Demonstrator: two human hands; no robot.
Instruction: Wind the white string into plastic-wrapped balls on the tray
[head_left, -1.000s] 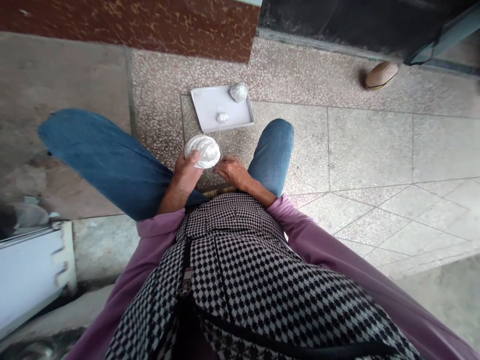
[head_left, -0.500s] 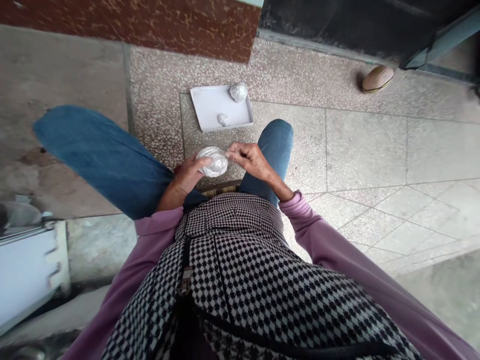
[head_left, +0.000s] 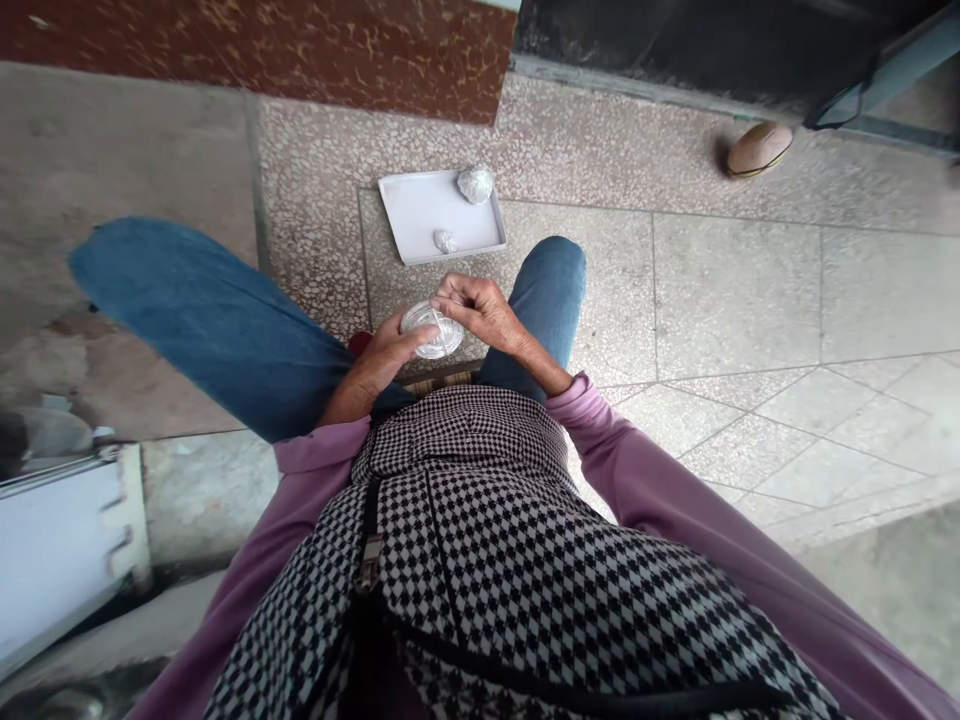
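One roundish ball (head_left: 445,339), long axis unclear

Held ball (head_left: 448,342): translucent strand, plastic-looking, glossy, ridged by its windings.
Larger ball (head_left: 475,184), far: plastic-looking, shiny, uneven.
Smaller ball (head_left: 445,241): similar sheen, crinkled.
Tray (head_left: 414,212): smooth, plastic-looking, low sheen.
Trousers (head_left: 180,310): denim-like cloth, matt.
Checked garment (head_left: 480,540), near: woven-looking cloth, matt.
Zip pull (head_left: 369,565): metallic, shiny.
Sleeves (head_left: 645,480): smooth cloth, matt.
Floor (head_left: 735,290), right: speckled, stone-like, dull.
Brown block (head_left: 300,60), far left: veined, stone-look, smooth.
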